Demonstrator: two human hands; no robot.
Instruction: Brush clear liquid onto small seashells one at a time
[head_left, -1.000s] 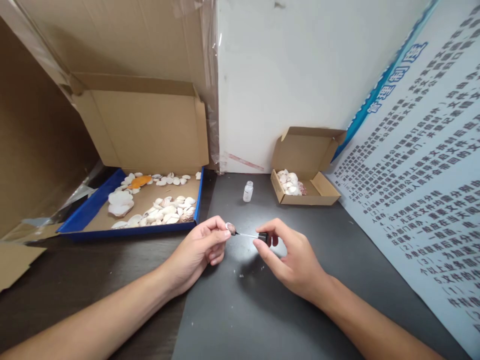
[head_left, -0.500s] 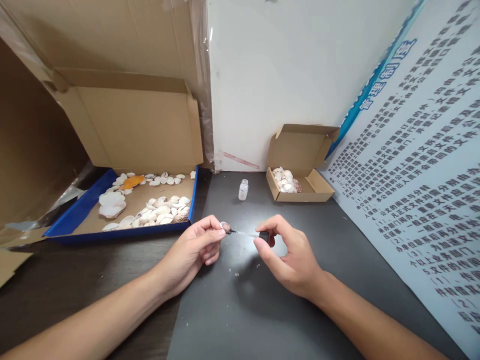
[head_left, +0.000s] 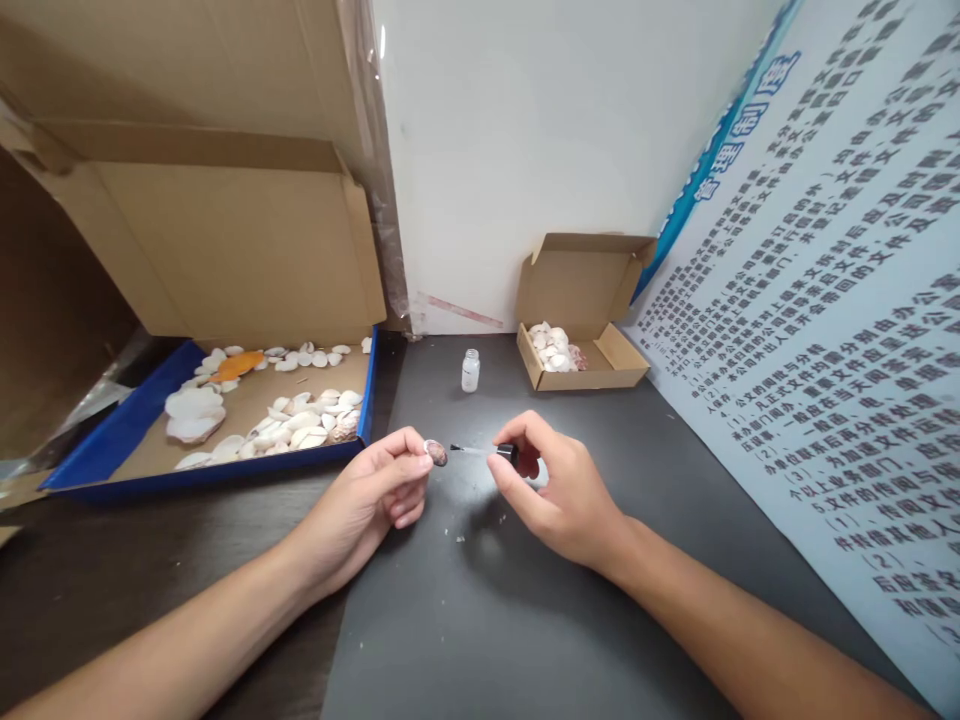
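Between thumb and fingertips, my left hand (head_left: 386,482) pinches a small brownish seashell (head_left: 436,453) by its edge. My right hand (head_left: 559,487) grips the black cap of a bottle brush (head_left: 507,455), whose clear stem points left. The dark brush tip is just to the right of the shell, with a narrow gap between them. Beyond both hands a small white-labelled glass bottle (head_left: 470,371) stands upright without its cap on the dark table mat (head_left: 465,640).
At left, a blue-edged cardboard box (head_left: 274,461) with a raised lid holds many white shells (head_left: 306,425) and an orange shell (head_left: 238,365). A smaller open carton (head_left: 592,380) with shells stands at back right. A printed sheet (head_left: 847,300) borders the right side.
The brush tip was against the shell earlier and is now apart from it, to the right. The whole view has shifted, so the table items appear further left.
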